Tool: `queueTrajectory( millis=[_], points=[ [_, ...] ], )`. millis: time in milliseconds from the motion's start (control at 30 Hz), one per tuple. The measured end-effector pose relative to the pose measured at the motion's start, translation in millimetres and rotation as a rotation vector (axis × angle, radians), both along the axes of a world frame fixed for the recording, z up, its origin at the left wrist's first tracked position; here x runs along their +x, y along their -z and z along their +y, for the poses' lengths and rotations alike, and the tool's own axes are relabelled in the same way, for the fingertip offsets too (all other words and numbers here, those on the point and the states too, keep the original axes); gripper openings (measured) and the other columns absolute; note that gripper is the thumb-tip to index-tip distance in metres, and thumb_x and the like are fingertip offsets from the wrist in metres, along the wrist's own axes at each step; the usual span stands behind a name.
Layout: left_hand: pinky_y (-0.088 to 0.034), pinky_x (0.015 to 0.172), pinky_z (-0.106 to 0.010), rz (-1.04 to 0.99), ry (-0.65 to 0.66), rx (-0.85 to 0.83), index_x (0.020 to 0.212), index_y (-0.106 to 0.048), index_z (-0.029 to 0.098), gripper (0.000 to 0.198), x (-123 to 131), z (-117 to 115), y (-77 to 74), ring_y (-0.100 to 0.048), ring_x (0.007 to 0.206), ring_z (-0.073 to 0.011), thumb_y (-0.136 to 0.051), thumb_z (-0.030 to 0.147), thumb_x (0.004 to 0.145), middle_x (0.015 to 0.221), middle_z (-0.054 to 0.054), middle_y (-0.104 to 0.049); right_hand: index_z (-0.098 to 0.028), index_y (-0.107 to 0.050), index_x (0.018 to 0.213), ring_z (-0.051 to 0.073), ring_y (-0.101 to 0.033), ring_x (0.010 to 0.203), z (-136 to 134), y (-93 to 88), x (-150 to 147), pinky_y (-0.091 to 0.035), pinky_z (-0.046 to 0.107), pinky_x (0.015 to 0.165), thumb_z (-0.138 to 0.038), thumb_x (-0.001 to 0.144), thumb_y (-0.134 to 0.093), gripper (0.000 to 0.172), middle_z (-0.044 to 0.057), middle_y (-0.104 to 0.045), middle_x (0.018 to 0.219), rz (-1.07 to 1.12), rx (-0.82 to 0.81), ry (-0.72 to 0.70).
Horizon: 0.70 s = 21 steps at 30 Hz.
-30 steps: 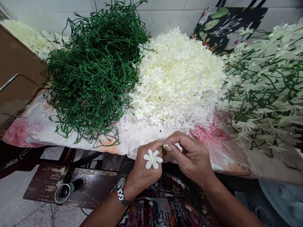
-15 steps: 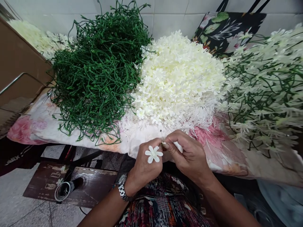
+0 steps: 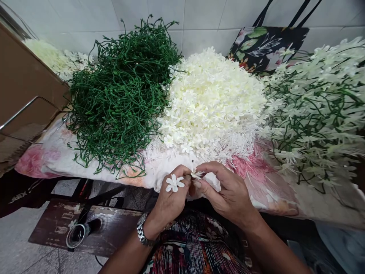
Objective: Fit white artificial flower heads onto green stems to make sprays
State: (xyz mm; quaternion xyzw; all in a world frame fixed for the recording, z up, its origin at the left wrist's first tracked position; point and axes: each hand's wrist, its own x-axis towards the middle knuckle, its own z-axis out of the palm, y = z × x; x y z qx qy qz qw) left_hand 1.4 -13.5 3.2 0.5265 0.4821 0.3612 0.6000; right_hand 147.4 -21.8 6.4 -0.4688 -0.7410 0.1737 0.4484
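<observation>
My left hand [image 3: 170, 198] is closed, with a small white flower [image 3: 174, 183] sticking out between its fingers. My right hand [image 3: 225, 190] is pinched against it, fingertips on a second tiny white flower [image 3: 196, 174] held between both hands. Both hands hover at the near edge of a floral cloth [image 3: 51, 152]. Just beyond them lies a big heap of cream flower heads [image 3: 211, 102]. A tangle of green plastic stems [image 3: 119, 95] sits to its left.
Assembled stems with white flowers [image 3: 316, 110] pile up on the right. A dark floral bag [image 3: 265, 45] leans on the tiled wall. A brown box [image 3: 19, 87] stands at left. Below, a dark board carries a small glass [image 3: 75, 234].
Both hands have shifted slightly up and left toward the cloth edge. The flower in my left hand moved with them, and the small flower between the fingertips now shows more.
</observation>
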Motion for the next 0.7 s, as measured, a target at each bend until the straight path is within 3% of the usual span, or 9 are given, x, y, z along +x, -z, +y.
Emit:
queueTrajectory(
  millis=[233,367,533,700],
  points=[
    [-0.032,0.049,-0.019,-0.001,0.012,0.078,0.067,-0.049,0.018,0.019,-3.2,-0.4,2.8,-0.039,0.051,-0.0088,-0.044,0.022,0.084,0.053,0.006,-0.045,-0.019,-0.055,0.094,0.012,-0.063,0.072,0.8,-2.6,4.1,-0.052,0.022,0.064,-0.012,0.083,-0.049,0.014,0.003,-0.065,0.081,0.030,-0.010,-0.064],
    [-0.029,0.045,-0.019,0.027,0.000,0.149,0.069,-0.052,0.018,0.018,-4.2,-1.1,4.9,-0.034,0.048,-0.0080,-0.046,0.022,0.084,0.052,0.007,-0.039,-0.019,-0.057,0.094,0.013,-0.063,0.073,3.0,-2.7,7.7,-0.052,0.024,0.065,-0.007,0.080,-0.051,0.019,0.003,-0.065,0.080,0.042,0.046,-0.143],
    [-0.028,0.045,-0.019,0.032,0.014,0.176,0.068,-0.054,0.017,0.017,-4.2,0.0,6.2,-0.034,0.047,-0.0077,-0.047,0.021,0.083,0.051,0.007,-0.039,-0.019,-0.058,0.100,0.015,-0.064,0.077,4.4,-2.9,15.2,-0.053,0.027,0.066,-0.009,0.081,-0.050,0.022,0.005,-0.067,0.086,0.068,-0.026,-0.229],
    [-0.030,0.045,-0.018,0.013,0.022,0.168,0.067,-0.055,0.016,0.016,-3.7,0.7,3.4,-0.034,0.048,-0.0073,-0.046,0.014,0.080,0.052,0.006,-0.041,-0.018,-0.059,0.098,0.015,-0.063,0.082,6.9,-1.6,17.1,-0.054,0.028,0.067,-0.005,0.079,-0.053,0.023,0.008,-0.064,0.089,-0.015,0.111,-0.229]
  ],
)
